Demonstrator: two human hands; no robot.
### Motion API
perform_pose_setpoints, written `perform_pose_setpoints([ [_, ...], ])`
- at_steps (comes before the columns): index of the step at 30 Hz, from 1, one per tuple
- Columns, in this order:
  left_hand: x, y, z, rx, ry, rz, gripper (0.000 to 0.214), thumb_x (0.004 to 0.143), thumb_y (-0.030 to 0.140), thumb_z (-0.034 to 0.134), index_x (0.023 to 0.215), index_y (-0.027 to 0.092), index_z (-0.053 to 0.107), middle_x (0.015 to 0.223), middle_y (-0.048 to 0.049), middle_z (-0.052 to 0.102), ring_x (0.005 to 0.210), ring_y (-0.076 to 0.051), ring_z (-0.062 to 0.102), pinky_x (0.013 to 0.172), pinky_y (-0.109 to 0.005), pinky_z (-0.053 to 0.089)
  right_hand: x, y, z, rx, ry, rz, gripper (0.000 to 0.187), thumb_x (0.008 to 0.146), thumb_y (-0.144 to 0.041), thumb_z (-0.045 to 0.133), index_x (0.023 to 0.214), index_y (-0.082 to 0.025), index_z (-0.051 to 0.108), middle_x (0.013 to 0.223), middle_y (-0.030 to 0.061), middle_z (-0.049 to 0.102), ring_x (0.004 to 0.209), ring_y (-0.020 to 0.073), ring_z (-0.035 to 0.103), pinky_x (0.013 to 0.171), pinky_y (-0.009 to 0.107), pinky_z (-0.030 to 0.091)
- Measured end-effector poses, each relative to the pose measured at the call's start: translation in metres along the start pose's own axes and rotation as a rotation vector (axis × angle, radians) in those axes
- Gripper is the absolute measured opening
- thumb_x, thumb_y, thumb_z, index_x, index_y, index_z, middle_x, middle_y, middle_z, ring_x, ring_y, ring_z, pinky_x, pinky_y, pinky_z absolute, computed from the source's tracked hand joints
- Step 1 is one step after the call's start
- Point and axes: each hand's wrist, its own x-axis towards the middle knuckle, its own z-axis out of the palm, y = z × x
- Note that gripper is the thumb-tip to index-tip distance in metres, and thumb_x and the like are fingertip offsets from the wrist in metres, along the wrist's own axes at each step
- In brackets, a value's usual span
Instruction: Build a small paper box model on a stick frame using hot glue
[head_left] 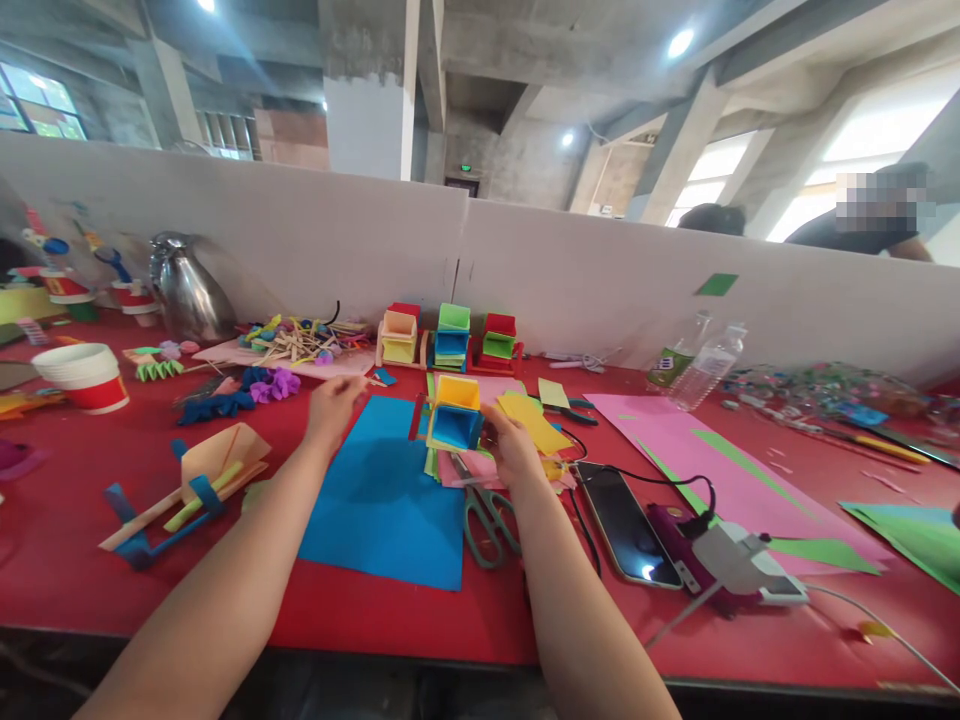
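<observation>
My right hand (pixel 513 446) grips the side of a small folded paper box (pixel 456 412), yellow above and blue below, with its open side towards me. A red strip sticks out at the box's left. Fingertips pinched, my left hand (pixel 336 408) is to the left of the box, at a tiny pale piece too small to name. Just beyond those fingertips lies a blue paper scrap (pixel 385 377). Under both hands spreads a blue paper sheet (pixel 375 500). Green-handled scissors (pixel 489 525) lie below the box, their blades partly over pink paper.
Behind stand several coloured paper boxes (pixel 452 335). A paper model (pixel 187 495) lies at left, near paper cups (pixel 82 375) and a metal jug (pixel 191 290). At right are a phone (pixel 628 525), a power bank with cables, pink paper (pixel 720 455) and bottles (pixel 709 365). People are beyond the partition.
</observation>
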Motion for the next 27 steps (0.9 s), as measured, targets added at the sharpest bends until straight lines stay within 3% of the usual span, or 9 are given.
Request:
perform_pose_setpoints([
  [3, -0.02, 0.007, 0.017, 0.053, -0.246, 0.035, 0.028, 0.066, 0.042, 0.06, 0.063, 0.014, 0.066, 0.057, -0.0025, 0.063, 0.057, -0.015, 0.057, 0.054, -0.024, 0.041, -0.001, 0.0, 0.002, -0.016, -0.029, 0.013, 0.022, 0.055, -0.035, 0.071, 0.061, -0.015, 0.063, 0.052, -0.0016, 0.06, 0.043, 0.0075, 0.047, 0.043, 0.021, 0.039],
  [6, -0.03, 0.012, 0.024, 0.127, -0.343, 0.116, 0.024, 0.066, 0.04, 0.062, 0.071, 0.017, 0.067, 0.068, -0.0028, 0.066, 0.065, -0.017, 0.058, 0.058, -0.024, 0.041, -0.003, 0.0, 0.004, -0.03, -0.042, 0.015, 0.022, 0.056, -0.035, 0.071, 0.061, -0.014, 0.064, 0.053, -0.001, 0.061, 0.043, 0.0078, 0.048, 0.043, 0.021, 0.039],
  [12, -0.031, 0.014, 0.02, 0.39, -0.355, 0.339, 0.02, 0.075, 0.036, 0.054, 0.073, 0.018, 0.064, 0.071, -0.0035, 0.065, 0.066, -0.016, 0.057, 0.059, -0.024, 0.039, -0.005, -0.001, 0.006, -0.068, -0.061, 0.021, 0.022, 0.056, -0.034, 0.07, 0.062, -0.013, 0.066, 0.056, 0.0005, 0.063, 0.045, 0.0085, 0.05, 0.046, 0.022, 0.041],
  [16, -0.029, 0.018, 0.019, 0.347, -0.357, 0.329, 0.013, 0.068, 0.028, 0.057, 0.059, 0.019, 0.057, 0.062, 0.0001, 0.058, 0.062, -0.014, 0.052, 0.057, -0.023, 0.036, -0.008, -0.001, 0.008, -0.085, -0.061, 0.012, 0.021, 0.056, -0.033, 0.07, 0.06, -0.013, 0.066, 0.054, 0.0, 0.062, 0.044, 0.0082, 0.05, 0.045, 0.022, 0.04],
  [19, -0.02, 0.017, 0.013, 0.277, -0.268, 0.237, 0.018, 0.068, 0.026, 0.05, 0.052, 0.019, 0.05, 0.051, 0.0028, 0.05, 0.052, -0.011, 0.047, 0.05, -0.022, 0.034, -0.007, -0.002, 0.007, -0.066, -0.044, -0.001, 0.02, 0.056, -0.033, 0.07, 0.056, -0.014, 0.064, 0.049, -0.0019, 0.058, 0.041, 0.0067, 0.046, 0.042, 0.02, 0.036],
  [23, 0.005, 0.007, -0.008, 0.23, 0.002, 0.136, 0.026, 0.071, 0.022, 0.033, 0.045, 0.021, 0.033, 0.043, 0.0037, 0.036, 0.044, -0.011, 0.04, 0.045, -0.022, 0.033, -0.002, -0.004, 0.002, -0.002, 0.008, -0.014, 0.021, 0.056, -0.035, 0.068, 0.056, -0.016, 0.06, 0.048, -0.0049, 0.054, 0.041, 0.0049, 0.041, 0.042, 0.019, 0.034],
  [27, 0.025, -0.006, -0.032, 0.266, 0.177, 0.053, 0.017, 0.068, 0.02, 0.039, 0.051, 0.02, 0.04, 0.047, 0.0025, 0.043, 0.045, -0.012, 0.043, 0.048, -0.025, 0.036, 0.001, -0.005, 0.0, 0.038, 0.014, -0.002, 0.023, 0.056, -0.035, 0.068, 0.053, -0.016, 0.056, 0.048, -0.0047, 0.052, 0.041, 0.0044, 0.039, 0.041, 0.018, 0.033],
])
